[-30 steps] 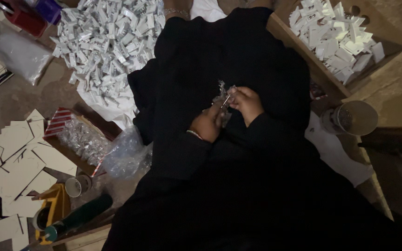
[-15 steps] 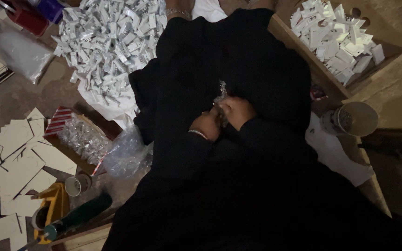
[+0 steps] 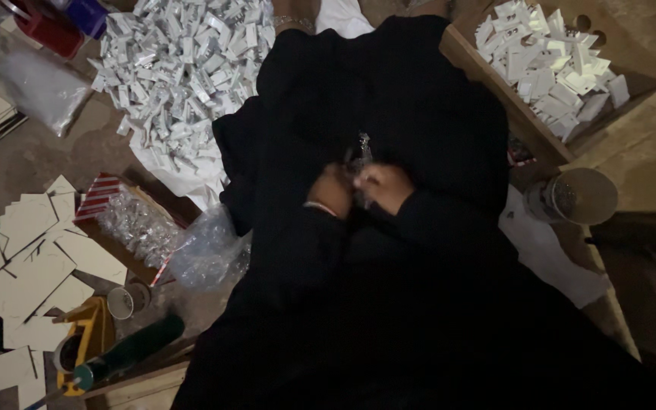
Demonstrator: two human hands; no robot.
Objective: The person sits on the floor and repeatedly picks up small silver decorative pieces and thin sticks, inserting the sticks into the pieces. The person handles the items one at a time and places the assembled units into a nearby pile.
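Metal glints where the left hand [image 3: 329, 191] and right hand [image 3: 383, 187], now drawn closer over the black-clothed lap, pinch a small shiny piece [image 3: 361, 146] together (its exact shape too dim to tell), suggesting fiddly joining work underway.

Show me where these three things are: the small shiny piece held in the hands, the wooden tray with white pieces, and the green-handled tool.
small shiny piece [image 3: 361, 146], head view, its top above the fingers.
wooden tray [image 3: 495, 85], head view, its left wall.
green-handled tool [image 3: 134, 349], head view, middle of the handle.
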